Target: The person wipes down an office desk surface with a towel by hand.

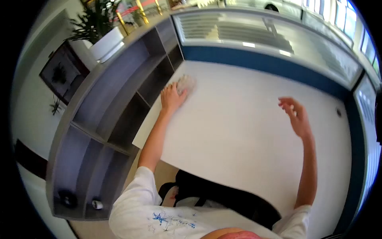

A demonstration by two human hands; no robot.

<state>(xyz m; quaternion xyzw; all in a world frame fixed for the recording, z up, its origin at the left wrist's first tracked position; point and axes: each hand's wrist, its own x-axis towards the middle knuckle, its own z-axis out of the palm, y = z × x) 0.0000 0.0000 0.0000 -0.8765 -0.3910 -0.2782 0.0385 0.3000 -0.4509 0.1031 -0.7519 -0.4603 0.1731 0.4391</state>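
Observation:
On the white desk [234, 119], close to its left edge, my left hand [171, 98] is closed on a crumpled pale cloth [186, 83]. The cloth is slightly blurred and bunches out past the fingertips toward the far left corner. My right hand [296, 117] hovers over the right side of the desk, with its fingers loosely bent and apart. It seems to hold nothing.
A dark wood shelf unit [131, 79] runs along the desk's left side, with a white planter [106, 44] on top. A blue-and-glass partition [262, 65] borders the back and right. A cable hole [339, 113] is at the right. A black chair [230, 195] stands at the front edge.

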